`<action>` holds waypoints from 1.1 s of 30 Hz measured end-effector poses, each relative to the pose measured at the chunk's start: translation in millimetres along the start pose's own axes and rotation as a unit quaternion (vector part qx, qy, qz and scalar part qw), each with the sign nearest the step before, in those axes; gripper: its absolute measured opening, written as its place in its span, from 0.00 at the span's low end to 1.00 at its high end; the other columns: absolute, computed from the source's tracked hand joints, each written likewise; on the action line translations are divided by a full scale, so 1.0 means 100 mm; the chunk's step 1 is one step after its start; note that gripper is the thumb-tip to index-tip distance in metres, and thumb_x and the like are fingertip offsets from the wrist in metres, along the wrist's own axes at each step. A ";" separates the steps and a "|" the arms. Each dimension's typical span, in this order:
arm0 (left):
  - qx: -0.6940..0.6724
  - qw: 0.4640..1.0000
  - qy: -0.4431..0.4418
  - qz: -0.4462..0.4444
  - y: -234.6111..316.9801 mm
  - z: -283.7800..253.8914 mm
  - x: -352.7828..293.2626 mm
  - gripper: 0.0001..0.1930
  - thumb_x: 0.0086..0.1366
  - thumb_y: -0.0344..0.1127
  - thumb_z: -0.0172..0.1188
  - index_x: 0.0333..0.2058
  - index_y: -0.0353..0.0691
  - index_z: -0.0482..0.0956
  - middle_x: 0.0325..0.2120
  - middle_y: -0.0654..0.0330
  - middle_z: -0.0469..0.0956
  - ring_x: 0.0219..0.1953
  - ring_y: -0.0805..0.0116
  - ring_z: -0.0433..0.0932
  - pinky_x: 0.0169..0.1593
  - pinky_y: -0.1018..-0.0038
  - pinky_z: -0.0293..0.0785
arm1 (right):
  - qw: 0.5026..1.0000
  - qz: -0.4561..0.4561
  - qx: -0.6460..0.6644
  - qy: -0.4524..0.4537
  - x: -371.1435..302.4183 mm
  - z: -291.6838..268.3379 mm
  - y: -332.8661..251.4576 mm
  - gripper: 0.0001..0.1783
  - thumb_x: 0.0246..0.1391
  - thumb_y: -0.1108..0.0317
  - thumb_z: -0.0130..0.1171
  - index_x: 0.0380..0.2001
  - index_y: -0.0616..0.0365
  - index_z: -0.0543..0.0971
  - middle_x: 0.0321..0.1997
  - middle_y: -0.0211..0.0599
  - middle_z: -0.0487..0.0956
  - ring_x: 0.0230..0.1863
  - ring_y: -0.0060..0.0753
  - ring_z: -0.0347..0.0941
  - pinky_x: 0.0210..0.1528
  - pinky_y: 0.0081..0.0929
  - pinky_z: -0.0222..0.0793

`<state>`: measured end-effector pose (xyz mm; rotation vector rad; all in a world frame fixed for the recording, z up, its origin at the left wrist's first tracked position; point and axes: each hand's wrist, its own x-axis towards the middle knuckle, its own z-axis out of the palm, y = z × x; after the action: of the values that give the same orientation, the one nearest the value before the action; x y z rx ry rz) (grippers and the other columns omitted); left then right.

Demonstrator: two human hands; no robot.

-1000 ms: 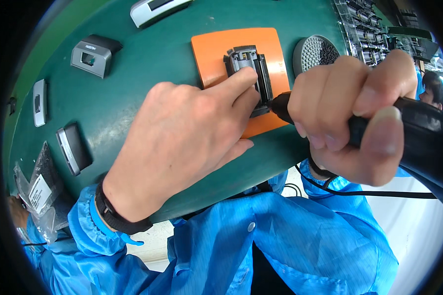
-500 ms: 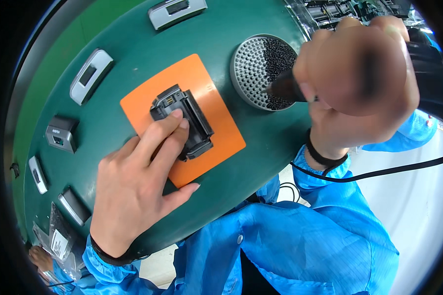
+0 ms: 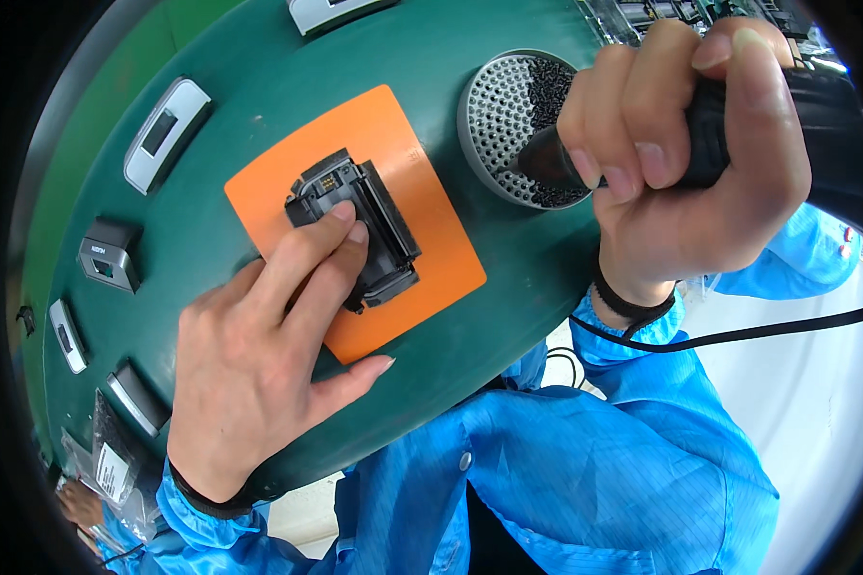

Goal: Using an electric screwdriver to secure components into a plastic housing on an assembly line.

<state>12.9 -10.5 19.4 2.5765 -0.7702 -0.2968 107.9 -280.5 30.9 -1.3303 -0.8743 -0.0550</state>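
Note:
On the orange mat (image 3: 431,240) lies a black plastic device housing (image 3: 388,254) with small gold contacts at its upper end. The index and middle fingertips of my left hand (image 3: 249,355) press on the housing from above, the thumb stretched apart over the mat's lower edge. My right hand (image 3: 681,182) is closed around a black electric screwdriver (image 3: 710,134). Its tapered nose points left into a round metal dish (image 3: 484,115) of small holes. Black screws (image 3: 554,91) fill the dish's right part; the tip is over the holes beside them.
Silver-grey covers (image 3: 168,134) and a darker grey housing (image 3: 110,254) stand along the left of the green table (image 3: 288,67). A clear plastic bag (image 3: 115,470) lies lower left, near another person's hand (image 3: 79,503). Metal parts (image 3: 642,14) are at the upper right. A black cord (image 3: 738,338) runs from my right wrist.
My right hand has turned and tipped the screwdriver, so its fingers and the body now show. The view has shifted slightly. My left hand stays on the housing.

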 end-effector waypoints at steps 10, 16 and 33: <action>-0.010 1.000 0.008 0.005 -0.05 0.00 -0.07 0.36 0.45 0.48 0.76 0.52 0.36 0.78 0.56 0.58 0.75 0.45 0.51 0.82 0.42 0.62 0.82 | 0.995 0.012 0.029 0.095 -0.04 0.26 -0.02 0.16 0.71 0.59 0.38 0.43 0.55 0.73 0.19 0.24 0.62 0.16 0.19 0.55 0.19 0.24 0.57; -0.023 0.999 0.028 0.032 -0.14 0.09 -0.09 0.40 0.41 0.44 0.78 0.54 0.37 0.74 0.57 0.59 0.73 0.44 0.50 0.82 0.43 0.62 0.80 | 0.996 0.029 0.081 -0.036 0.10 0.31 -0.30 0.20 0.70 0.58 0.35 0.45 0.57 0.75 0.20 0.23 0.62 0.17 0.18 0.57 0.21 0.23 0.59; -0.022 0.996 0.058 0.061 -0.23 0.15 -0.09 0.40 0.45 0.46 0.77 0.57 0.41 0.72 0.49 0.58 0.73 0.38 0.48 0.80 0.41 0.59 0.78 | 0.985 0.023 0.099 -0.143 0.16 0.74 0.06 0.22 0.70 0.58 0.31 0.48 0.57 0.74 0.21 0.24 0.63 0.17 0.20 0.58 0.22 0.24 0.60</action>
<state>11.1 6.8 -3.8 2.4690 -0.8622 -0.1231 83.2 -208.5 33.6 -1.1877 -1.0608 0.2586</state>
